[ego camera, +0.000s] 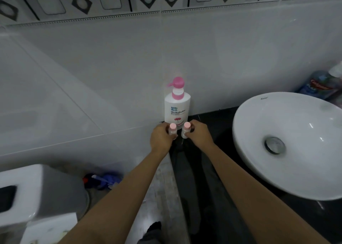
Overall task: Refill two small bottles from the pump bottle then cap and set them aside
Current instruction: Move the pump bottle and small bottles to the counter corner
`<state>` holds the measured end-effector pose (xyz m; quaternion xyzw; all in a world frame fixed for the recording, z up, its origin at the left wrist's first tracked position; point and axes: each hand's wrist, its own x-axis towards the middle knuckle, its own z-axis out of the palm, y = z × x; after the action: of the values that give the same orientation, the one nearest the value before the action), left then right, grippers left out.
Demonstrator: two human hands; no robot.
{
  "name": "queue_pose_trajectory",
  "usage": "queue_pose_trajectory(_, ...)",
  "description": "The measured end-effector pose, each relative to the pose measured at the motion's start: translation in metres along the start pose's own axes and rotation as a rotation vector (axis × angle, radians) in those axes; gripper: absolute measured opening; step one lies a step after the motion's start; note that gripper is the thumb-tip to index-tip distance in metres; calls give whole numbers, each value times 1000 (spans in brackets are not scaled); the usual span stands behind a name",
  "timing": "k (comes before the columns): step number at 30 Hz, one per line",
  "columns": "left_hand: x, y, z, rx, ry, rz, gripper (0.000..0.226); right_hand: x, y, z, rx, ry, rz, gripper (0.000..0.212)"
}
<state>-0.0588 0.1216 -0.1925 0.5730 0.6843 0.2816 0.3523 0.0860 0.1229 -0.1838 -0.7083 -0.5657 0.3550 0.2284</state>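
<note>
A white pump bottle [177, 105] with a pink pump head stands against the tiled wall at the left end of the black counter [207, 169]. Just in front of it stand two small white bottles, both upright with pink caps on. My left hand [161, 139] grips the left small bottle [172, 129]. My right hand [199, 133] grips the right small bottle [185, 131]. The two small bottles stand a few centimetres apart, and their lower parts are hidden by my fingers.
A white oval basin [288, 142] with a metal drain fills the counter's right side. Toothpaste and packets [322, 86] lie behind it at the wall. Left of the counter, lower down, are a white toilet tank [27, 192] and a blue brush [103, 180] on the floor.
</note>
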Motion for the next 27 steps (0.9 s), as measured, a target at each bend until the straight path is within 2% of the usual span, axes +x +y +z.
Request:
queue_pose_trajectory(17,9,-4,1,2,13,-3,30,8,0,8,18,9,12,21)
queue_pose_trajectory(27,14,-13,7,-42,-9,-36,16,10,-3,10,21,38,31,22)
